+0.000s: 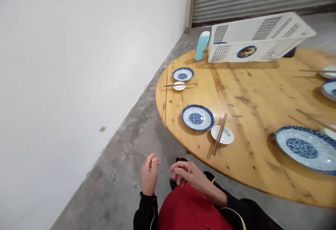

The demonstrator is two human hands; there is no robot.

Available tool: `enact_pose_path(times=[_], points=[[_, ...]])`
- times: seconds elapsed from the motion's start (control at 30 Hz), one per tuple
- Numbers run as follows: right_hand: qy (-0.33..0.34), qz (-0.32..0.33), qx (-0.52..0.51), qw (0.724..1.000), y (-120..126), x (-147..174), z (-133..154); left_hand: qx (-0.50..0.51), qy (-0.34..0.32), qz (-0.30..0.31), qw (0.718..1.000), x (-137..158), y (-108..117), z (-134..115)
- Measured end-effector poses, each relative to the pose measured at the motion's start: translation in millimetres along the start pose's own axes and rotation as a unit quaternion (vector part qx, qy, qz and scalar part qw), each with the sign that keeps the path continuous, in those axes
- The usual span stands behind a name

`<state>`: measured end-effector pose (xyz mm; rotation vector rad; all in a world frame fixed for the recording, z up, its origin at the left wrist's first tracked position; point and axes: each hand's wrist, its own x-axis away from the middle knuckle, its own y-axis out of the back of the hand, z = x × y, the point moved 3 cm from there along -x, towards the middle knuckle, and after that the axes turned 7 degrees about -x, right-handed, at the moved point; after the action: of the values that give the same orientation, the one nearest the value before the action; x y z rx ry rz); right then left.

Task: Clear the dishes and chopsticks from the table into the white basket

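Note:
My left hand (149, 174) is raised off the table's edge, its fingers loosely bent and nothing visible in them. To its right, my right hand (187, 174) hangs in the air with relaxed, slightly spread fingers and no object. Nearest to both hands on the table are a blue-and-white plate (197, 118) and a small white dish (228, 136) with a pair of chopsticks (220, 132) laid across it. Farther back, a second blue-rimmed plate (183, 74) stands beside another small dish (179, 87), which also carries chopsticks (191, 84).
The round wooden table (252, 118) curves in front of me. On it stand a white plastic basket (231, 53), a light-blue bottle (202, 46) and a large plate (301, 148) at right. A white wall (78, 83) rises on the left above the concrete floor (126, 156).

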<state>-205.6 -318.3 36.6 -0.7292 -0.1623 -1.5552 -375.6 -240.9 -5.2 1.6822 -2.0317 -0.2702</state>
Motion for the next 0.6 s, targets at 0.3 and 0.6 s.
enact_pose_path(times=[0.3, 0.6], points=[[0.03, -0.033, -0.055, 0.997, -3, -110, 49, -0.043, -0.056, 0.051, 0.996, -134, 5, -50], [0.051, -0.06, -0.139, 0.987, 13, -187, 119, -0.067, -0.059, 0.085, 0.992, -279, 18, -105]])
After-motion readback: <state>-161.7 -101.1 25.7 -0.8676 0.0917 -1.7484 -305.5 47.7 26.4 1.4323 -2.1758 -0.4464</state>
